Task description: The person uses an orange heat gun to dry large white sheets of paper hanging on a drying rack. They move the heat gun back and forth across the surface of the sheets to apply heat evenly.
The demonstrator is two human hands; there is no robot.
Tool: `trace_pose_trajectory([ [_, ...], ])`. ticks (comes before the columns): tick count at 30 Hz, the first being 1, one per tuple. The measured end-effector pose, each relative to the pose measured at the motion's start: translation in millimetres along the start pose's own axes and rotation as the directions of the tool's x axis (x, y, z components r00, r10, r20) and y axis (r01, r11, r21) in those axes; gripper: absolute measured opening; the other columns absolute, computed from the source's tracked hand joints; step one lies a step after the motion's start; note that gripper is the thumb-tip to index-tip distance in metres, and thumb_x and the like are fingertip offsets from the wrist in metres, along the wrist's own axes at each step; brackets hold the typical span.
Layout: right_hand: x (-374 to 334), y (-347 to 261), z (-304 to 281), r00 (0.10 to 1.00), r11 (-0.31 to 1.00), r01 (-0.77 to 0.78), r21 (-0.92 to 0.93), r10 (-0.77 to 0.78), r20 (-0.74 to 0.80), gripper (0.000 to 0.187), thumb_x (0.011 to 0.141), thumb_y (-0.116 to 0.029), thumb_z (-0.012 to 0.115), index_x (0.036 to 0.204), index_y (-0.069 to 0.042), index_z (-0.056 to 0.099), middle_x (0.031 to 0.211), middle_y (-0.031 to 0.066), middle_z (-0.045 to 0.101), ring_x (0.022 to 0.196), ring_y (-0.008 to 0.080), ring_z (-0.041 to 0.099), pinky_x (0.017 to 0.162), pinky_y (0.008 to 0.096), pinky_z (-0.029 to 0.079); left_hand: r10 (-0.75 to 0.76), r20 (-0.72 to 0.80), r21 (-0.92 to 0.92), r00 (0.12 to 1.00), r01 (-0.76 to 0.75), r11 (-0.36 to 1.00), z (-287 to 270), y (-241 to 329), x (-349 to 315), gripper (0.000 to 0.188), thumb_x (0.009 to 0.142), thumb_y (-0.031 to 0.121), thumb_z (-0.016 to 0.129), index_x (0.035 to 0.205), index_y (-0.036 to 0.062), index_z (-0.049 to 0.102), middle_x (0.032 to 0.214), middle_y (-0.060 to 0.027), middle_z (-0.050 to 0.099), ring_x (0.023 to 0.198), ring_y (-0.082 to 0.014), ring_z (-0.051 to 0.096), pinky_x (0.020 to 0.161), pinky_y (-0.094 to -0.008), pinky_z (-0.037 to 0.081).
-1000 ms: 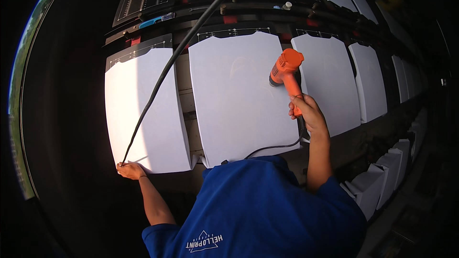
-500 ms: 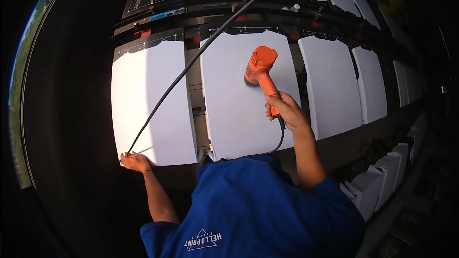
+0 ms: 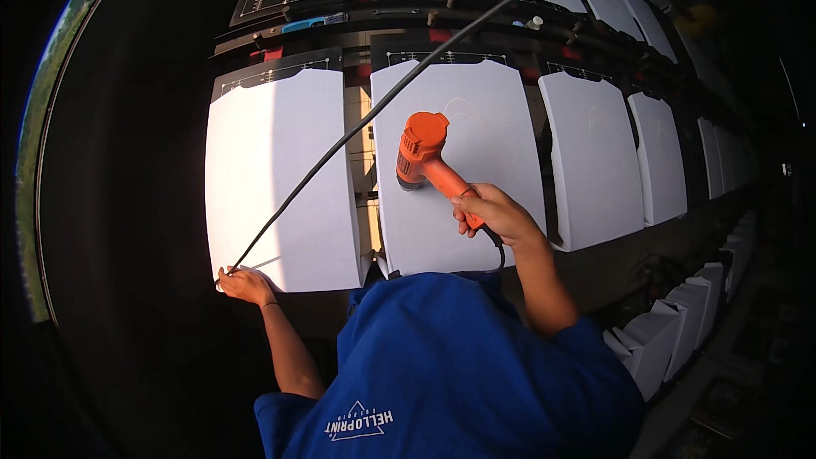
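As I hold the heat gun (image 3: 432,157) by its handle (image 3: 459,189), its bright orange body tilts up and to the left over the middle white cloth (image 3: 501,144), left of that panel's centre. It looks like hard plastic: a round cap (image 3: 427,125) on top, dark slots in the side, and a short dark nozzle (image 3: 410,184) aimed down; whether the nozzle touches the cloth I cannot tell. The cloth is matt and smooth, pulled over a flat board (image 3: 463,57), with a faint curved outline near its upper edge. My right hand (image 3: 500,212) is wrapped around the handle, forearm (image 3: 544,276) angled in from the lower right. My left hand (image 3: 244,285) reaches out to the lower corner of the half-sunlit left cloth (image 3: 314,187), fingers closed on a thin black cable (image 3: 340,146) that slants up to the right.
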State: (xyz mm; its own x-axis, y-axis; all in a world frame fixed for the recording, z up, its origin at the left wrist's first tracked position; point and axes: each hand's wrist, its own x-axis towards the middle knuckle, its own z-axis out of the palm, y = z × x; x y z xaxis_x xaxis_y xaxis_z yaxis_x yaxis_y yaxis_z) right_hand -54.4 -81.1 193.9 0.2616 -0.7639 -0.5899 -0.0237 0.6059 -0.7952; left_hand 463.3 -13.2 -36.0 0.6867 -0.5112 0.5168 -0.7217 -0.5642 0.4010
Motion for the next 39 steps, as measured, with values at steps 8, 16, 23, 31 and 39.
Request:
trace_pose_trajectory([
  [8, 5, 14, -8, 0.979, 0.991, 0.124, 0.052, -0.114, -0.171, 0.030, 0.091, -0.031, 0.061, 0.097, -0.002, 0.056, 0.076, 0.0030, 0.057, 0.065, 0.0112, 0.058, 0.054, 0.0257, 0.047, -0.009, 0.069, -0.043, 0.998, 0.012, 0.999, -8, 11, 3, 0.033, 0.089, 0.005, 0.044, 0.120, -0.0031, 0.052, 0.113, -0.0204, 0.060, 0.109, -0.0374, 0.051, 0.096, -0.0465, 0.036],
  [16, -23, 36, -71, 0.829, 0.964, 0.221, 0.147, -0.107, -0.548, 0.026, 0.091, -0.031, 0.063, 0.095, -0.006, 0.056, 0.076, 0.0019, 0.057, 0.063, 0.0111, 0.057, 0.053, 0.0248, 0.047, 0.087, 0.017, -0.015, 0.996, -0.087, 0.996, 3, -8, -2, 0.033, 0.091, 0.010, 0.050, 0.121, -0.0036, 0.052, 0.113, -0.0216, 0.059, 0.111, -0.0383, 0.049, 0.098, -0.0473, 0.035],
  [23, -33, 36, -81, 0.768, 0.951, 0.240, 0.194, -0.063, -0.638, 0.030, 0.092, -0.030, 0.061, 0.109, -0.005, 0.057, 0.077, 0.0015, 0.055, 0.065, 0.0106, 0.055, 0.055, 0.0241, 0.046, 0.055, 0.033, -0.010, 0.998, -0.055, 0.998, -4, 0, -3, 0.033, 0.094, 0.014, 0.049, 0.121, -0.0047, 0.052, 0.114, -0.0228, 0.059, 0.111, -0.0390, 0.049, 0.097, -0.0469, 0.037],
  [31, -7, 26, 2, 0.982, 0.974, 0.127, 0.189, -0.098, -0.159, 0.030, 0.094, -0.028, 0.059, 0.105, 0.000, 0.054, 0.078, 0.0037, 0.057, 0.064, 0.0111, 0.057, 0.053, 0.0258, 0.047, 0.030, 0.075, -0.023, 0.997, -0.028, 0.999, -10, 8, 1, 0.033, 0.095, 0.016, 0.048, 0.121, -0.0044, 0.052, 0.116, -0.0236, 0.058, 0.110, -0.0393, 0.051, 0.096, -0.0471, 0.037],
  [39, -30, 36, -35, 0.934, 0.981, 0.139, 0.138, -0.083, -0.348, 0.029, 0.094, -0.027, 0.058, 0.107, -0.002, 0.054, 0.077, 0.0030, 0.057, 0.063, 0.0104, 0.057, 0.053, 0.0250, 0.046, 0.023, 0.069, -0.015, 0.997, -0.022, 1.000, -5, 5, -3, 0.034, 0.096, 0.017, 0.047, 0.123, -0.0033, 0.051, 0.120, -0.0222, 0.057, 0.116, -0.0386, 0.047, 0.100, -0.0466, 0.035],
])
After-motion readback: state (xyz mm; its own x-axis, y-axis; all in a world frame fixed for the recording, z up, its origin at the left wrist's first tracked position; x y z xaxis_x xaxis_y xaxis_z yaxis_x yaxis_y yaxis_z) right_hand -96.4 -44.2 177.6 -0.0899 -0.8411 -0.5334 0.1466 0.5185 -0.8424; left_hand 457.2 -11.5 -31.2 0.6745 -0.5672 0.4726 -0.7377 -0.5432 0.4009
